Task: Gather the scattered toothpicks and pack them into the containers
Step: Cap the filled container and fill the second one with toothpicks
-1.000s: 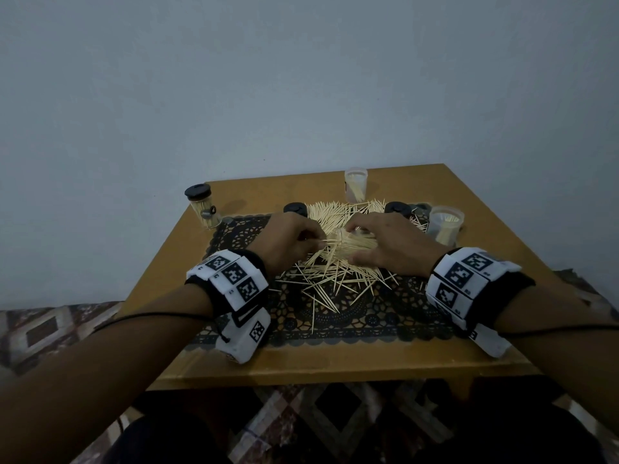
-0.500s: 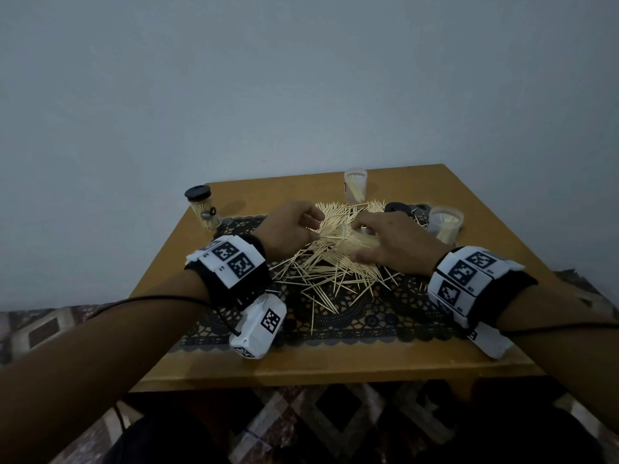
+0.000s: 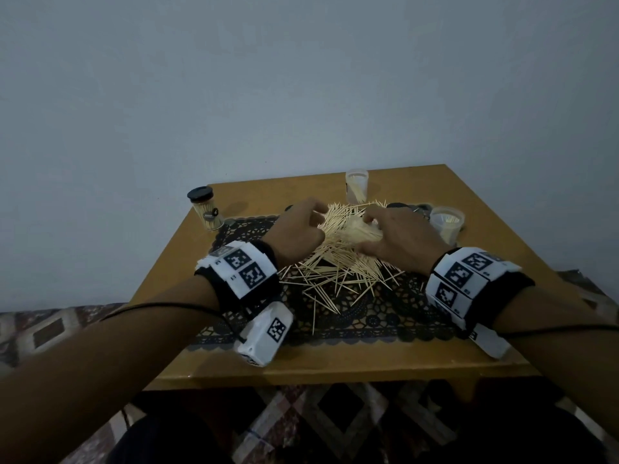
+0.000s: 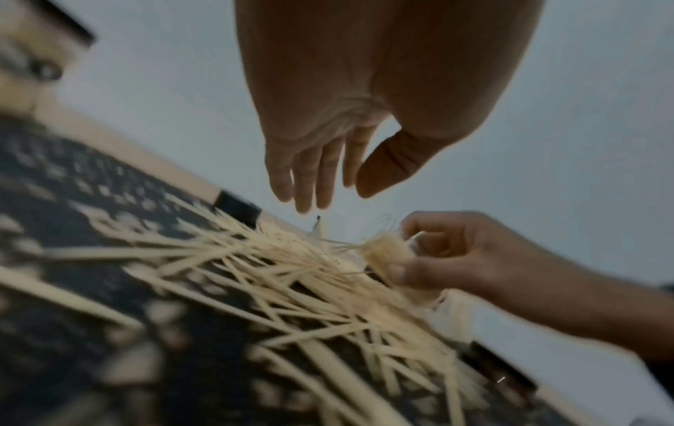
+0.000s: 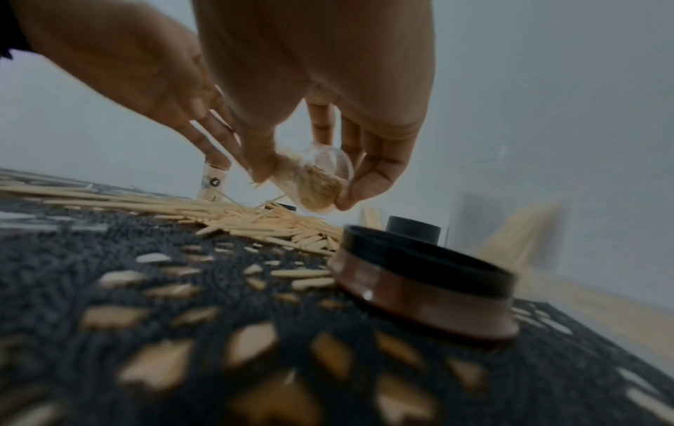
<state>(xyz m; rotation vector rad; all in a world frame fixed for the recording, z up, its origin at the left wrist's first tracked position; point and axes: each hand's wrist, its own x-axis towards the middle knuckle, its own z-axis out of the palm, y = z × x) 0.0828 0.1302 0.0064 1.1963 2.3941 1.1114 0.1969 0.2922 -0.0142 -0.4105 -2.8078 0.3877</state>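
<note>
Loose toothpicks point(image 3: 335, 266) lie in a heap on a black lace mat point(image 3: 368, 323). My right hand point(image 3: 368, 226) grips a small clear container point(image 5: 321, 178) tipped on its side just above the heap, with a bundle of toothpicks inside it. In the left wrist view the right hand point(image 4: 404, 259) curls round that bundle. My left hand point(image 4: 328, 196) hovers over the far left of the heap with straight fingers and holds nothing. The left hand point(image 5: 215, 144) is also in the right wrist view, close to the container.
A capped jar of toothpicks point(image 3: 204, 209) stands at the back left. An open container point(image 3: 356, 185) stands behind the heap and another point(image 3: 447, 222) at the right. A brown and black lid point(image 5: 423, 288) and a black lid point(image 5: 414, 230) lie near my right wrist. The table's front edge point(image 3: 335, 366) is close.
My left hand has lifted off the heap and drawn back towards the far left, its wrist turning. My right hand has stayed on the container.
</note>
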